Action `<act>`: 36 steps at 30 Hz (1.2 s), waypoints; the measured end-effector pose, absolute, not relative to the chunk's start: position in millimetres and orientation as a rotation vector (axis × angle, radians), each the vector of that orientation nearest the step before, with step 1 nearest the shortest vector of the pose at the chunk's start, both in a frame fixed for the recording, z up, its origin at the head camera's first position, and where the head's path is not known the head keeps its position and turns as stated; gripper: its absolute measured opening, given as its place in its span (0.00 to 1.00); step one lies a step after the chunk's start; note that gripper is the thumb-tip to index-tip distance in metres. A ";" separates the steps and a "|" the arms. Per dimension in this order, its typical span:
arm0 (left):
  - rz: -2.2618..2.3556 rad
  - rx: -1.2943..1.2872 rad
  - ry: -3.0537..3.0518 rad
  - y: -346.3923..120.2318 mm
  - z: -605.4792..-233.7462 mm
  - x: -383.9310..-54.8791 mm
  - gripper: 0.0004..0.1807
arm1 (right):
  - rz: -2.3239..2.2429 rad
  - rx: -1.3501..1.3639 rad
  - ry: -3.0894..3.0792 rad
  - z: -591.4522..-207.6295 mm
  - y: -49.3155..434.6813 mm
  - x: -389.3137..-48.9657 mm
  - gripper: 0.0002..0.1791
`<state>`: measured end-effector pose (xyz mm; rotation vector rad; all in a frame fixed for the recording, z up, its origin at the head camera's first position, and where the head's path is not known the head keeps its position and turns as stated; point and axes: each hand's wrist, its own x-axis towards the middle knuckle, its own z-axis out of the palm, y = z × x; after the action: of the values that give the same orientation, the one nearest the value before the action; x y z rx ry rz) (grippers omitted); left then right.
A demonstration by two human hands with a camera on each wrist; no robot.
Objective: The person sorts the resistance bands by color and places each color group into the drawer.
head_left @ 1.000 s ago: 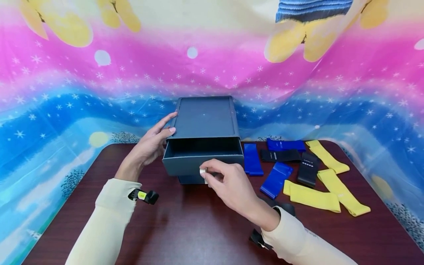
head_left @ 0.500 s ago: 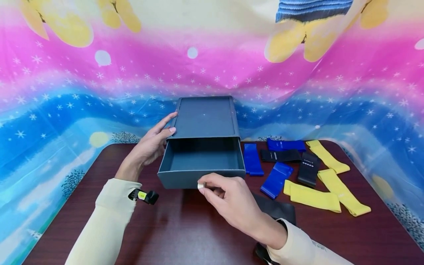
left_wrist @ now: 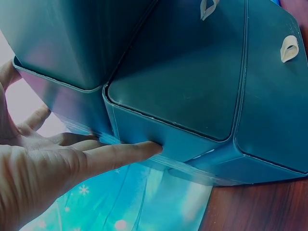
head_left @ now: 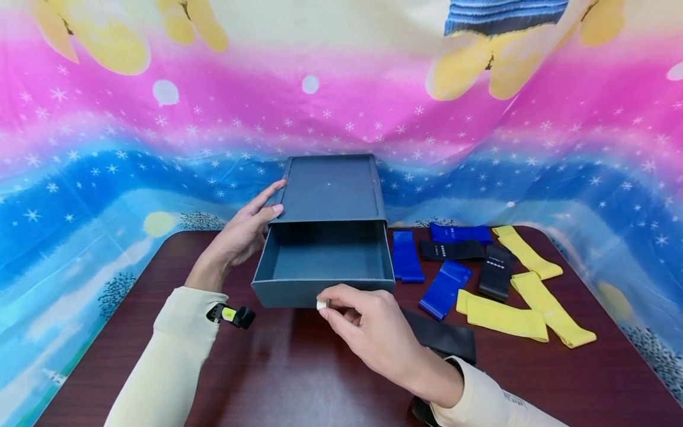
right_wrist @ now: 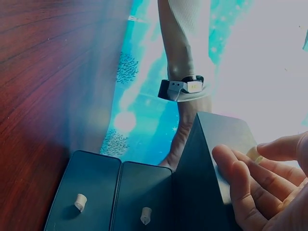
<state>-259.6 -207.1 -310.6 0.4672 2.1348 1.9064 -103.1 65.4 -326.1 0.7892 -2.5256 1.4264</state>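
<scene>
Roughly between the person's hands (head_left: 376,335) lies the pulled-out drawer (head_left: 296,295).

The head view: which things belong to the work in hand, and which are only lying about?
In the work:
- top drawer, standing open
- its white pull tab, pinched by the right hand
- grey cabinet, its side touched by the left hand

Lying about, it seems, as neither hand holds them:
- blue bands
- black bands
- yellow bands

No words are legible; white dots (head_left: 495,266) and blurred print (head_left: 498,257) mark the far black band (head_left: 460,251) and neighbouring black band (head_left: 495,283).
</scene>
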 end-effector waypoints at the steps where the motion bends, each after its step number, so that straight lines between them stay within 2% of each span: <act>1: 1.904 0.469 2.138 -207.0 -310.7 -259.7 0.34 | 1.424 0.788 -2.528 -326.4 65.5 -102.8 0.06; 36: 1.920 0.468 2.116 -206.3 -311.5 -261.0 0.33 | 1.395 0.817 -2.441 -321.6 81.7 -89.4 0.10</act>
<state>-261.0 -206.3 -311.5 0.4676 2.1163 1.9200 -89.4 81.7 -321.6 0.8165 -2.4410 1.3953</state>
